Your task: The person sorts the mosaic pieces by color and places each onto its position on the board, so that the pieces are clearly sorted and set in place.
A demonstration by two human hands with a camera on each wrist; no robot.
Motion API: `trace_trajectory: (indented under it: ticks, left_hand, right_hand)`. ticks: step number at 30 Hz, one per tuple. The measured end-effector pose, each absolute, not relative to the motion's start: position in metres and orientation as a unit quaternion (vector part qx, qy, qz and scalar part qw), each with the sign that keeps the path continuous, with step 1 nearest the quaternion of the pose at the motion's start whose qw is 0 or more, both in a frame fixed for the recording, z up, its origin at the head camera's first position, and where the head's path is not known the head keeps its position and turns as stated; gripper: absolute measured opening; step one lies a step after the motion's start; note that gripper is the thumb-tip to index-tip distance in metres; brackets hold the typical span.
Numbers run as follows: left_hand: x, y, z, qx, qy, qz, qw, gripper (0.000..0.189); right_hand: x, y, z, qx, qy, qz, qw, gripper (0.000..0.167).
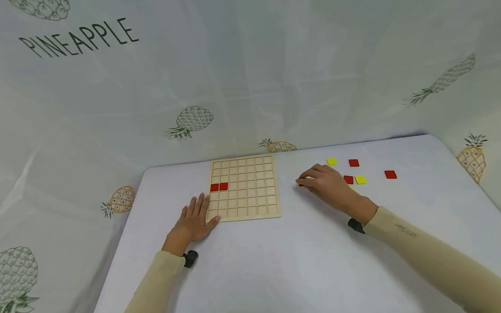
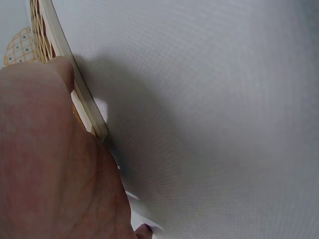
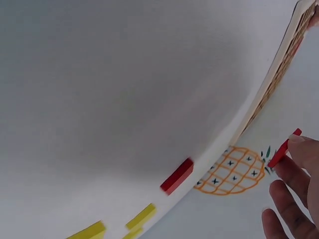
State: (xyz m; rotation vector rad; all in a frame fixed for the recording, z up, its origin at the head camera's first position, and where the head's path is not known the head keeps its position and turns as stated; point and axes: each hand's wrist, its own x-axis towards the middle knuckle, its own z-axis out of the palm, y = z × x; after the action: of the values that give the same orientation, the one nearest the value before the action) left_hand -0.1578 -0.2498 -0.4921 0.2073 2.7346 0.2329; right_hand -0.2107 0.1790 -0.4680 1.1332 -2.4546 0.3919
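Note:
A pale wooden grid board (image 1: 251, 197) lies on the table, with two red square tiles (image 1: 223, 186) side by side in a row at its left edge. My left hand (image 1: 191, 222) rests at the board's lower left corner, fingers straight, thumb touching the frame; the left wrist view shows the thumb against the wooden edge (image 2: 84, 99). Right of the board, my right hand (image 1: 325, 185) pinches a red tile (image 3: 285, 149) between thumb and fingertips, held above the table.
Loose tiles lie right of my right hand: a red tile (image 1: 353, 163), a yellow tile (image 1: 331, 161), another red tile (image 1: 390, 174) and a yellow one (image 1: 360, 180) among them. A pineapple-printed sheet (image 1: 245, 79) hangs behind the white table (image 1: 267, 271).

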Motion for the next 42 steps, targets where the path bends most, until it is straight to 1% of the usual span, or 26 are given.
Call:
trace_trajectory:
  ticks: [14,26,34,38,42]
  left_hand:
    - [-0.157,-0.248,-0.488,0.072,0.974,0.076,0.202,0.088]
    - [-0.158,-0.25,-0.497,0.076,0.977,0.068,0.189,0.086]
    - [-0.158,-0.251,-0.498,0.069,0.975,0.072,0.197,0.088]
    - [-0.157,-0.251,-0.497,0.072,0.977,0.085,0.184,0.086]
    - [-0.157,-0.25,-0.494,0.071,0.977,0.084,0.183,0.087]
  right_hand:
    - [-0.213,0.135,-0.46,0.44,-0.867,0.125,0.198,0.037]
    - [-0.223,0.098,-0.465,0.47,-0.844,0.124,0.228,0.031]
    - [-0.226,0.071,-0.467,0.483,-0.843,0.109,0.211,0.03]
    - [-0.229,0.058,-0.469,0.482,-0.842,0.107,0.22,0.028]
    - [-0.232,0.045,-0.468,0.481,-0.842,0.1,0.223,0.025]
